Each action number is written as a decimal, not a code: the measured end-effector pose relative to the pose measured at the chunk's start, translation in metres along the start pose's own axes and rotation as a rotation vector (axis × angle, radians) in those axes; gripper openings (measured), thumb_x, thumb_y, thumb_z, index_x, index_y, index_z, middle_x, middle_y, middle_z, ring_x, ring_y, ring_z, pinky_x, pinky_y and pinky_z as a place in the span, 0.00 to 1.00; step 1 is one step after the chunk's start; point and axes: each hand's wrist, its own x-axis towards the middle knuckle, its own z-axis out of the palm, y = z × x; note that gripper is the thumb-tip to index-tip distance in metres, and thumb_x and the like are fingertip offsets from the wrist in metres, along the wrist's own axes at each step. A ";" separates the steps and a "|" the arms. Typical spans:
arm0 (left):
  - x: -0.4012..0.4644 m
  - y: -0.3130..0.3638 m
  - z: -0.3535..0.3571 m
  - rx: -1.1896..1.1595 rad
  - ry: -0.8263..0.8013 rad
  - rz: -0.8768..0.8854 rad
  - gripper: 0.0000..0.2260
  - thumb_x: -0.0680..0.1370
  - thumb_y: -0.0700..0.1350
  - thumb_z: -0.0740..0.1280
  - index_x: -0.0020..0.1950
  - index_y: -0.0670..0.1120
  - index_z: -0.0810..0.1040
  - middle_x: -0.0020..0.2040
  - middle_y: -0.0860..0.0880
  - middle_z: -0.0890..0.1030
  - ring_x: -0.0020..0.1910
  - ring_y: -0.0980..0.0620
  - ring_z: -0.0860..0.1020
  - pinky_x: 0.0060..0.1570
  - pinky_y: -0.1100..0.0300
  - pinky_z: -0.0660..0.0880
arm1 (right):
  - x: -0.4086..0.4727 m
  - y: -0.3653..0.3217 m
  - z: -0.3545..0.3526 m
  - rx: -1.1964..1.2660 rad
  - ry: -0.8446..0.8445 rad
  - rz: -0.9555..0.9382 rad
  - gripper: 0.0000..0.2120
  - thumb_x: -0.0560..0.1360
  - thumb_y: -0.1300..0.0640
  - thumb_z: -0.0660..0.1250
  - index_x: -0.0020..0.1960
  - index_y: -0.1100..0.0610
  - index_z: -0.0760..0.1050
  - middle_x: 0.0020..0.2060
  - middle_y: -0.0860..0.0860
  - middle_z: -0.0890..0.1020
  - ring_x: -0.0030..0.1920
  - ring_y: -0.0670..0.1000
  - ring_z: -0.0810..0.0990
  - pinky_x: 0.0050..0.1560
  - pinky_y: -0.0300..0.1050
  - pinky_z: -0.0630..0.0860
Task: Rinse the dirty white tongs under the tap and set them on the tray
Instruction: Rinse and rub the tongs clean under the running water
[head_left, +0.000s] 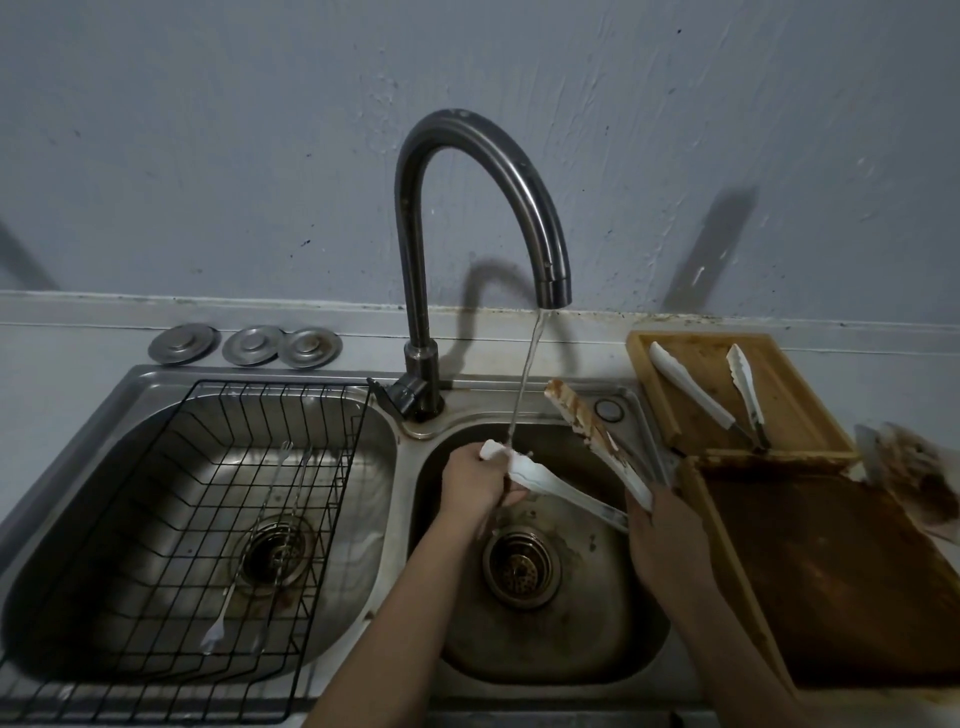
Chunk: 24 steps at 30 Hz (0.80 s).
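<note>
The white tongs (558, 491) are spread open over the right sink basin (587, 613). My right hand (662, 540) grips their hinge end. Their lower arm lies under the water stream from the tap (553, 280), and my left hand (475, 483) is closed on that arm's tip. The upper arm (587, 418) sticks up to the right of the stream and is smeared with brown sauce. A wooden tray (789, 395) at the back right holds another pair of white tongs (691, 387).
A black wire rack (171, 519) sits in the left basin with a small white utensil (215, 631) on it. Three metal sink plugs (182, 343) lie behind it. A sauce-stained wooden tray (841, 582) is at the near right, with a dirty white utensil (909, 473) beside it.
</note>
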 end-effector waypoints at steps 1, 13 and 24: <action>0.000 0.000 0.000 -0.022 -0.037 -0.032 0.05 0.75 0.35 0.64 0.43 0.41 0.79 0.39 0.42 0.82 0.36 0.48 0.80 0.33 0.60 0.77 | 0.000 0.000 -0.001 0.009 -0.008 0.000 0.07 0.78 0.57 0.59 0.51 0.58 0.73 0.40 0.53 0.78 0.41 0.51 0.78 0.38 0.43 0.75; -0.009 0.006 0.007 -0.869 -0.323 -0.148 0.09 0.74 0.32 0.61 0.37 0.44 0.72 0.31 0.49 0.77 0.31 0.54 0.77 0.39 0.60 0.75 | 0.000 -0.010 0.007 0.130 -0.119 -0.010 0.21 0.80 0.50 0.55 0.31 0.56 0.70 0.27 0.50 0.72 0.28 0.48 0.71 0.29 0.40 0.65; -0.006 0.015 -0.013 -0.807 -0.377 -0.046 0.10 0.80 0.38 0.57 0.45 0.39 0.76 0.36 0.46 0.84 0.37 0.51 0.84 0.45 0.51 0.81 | 0.001 -0.009 0.017 0.172 -0.197 0.059 0.20 0.79 0.46 0.55 0.38 0.58 0.75 0.30 0.52 0.75 0.32 0.50 0.74 0.35 0.45 0.69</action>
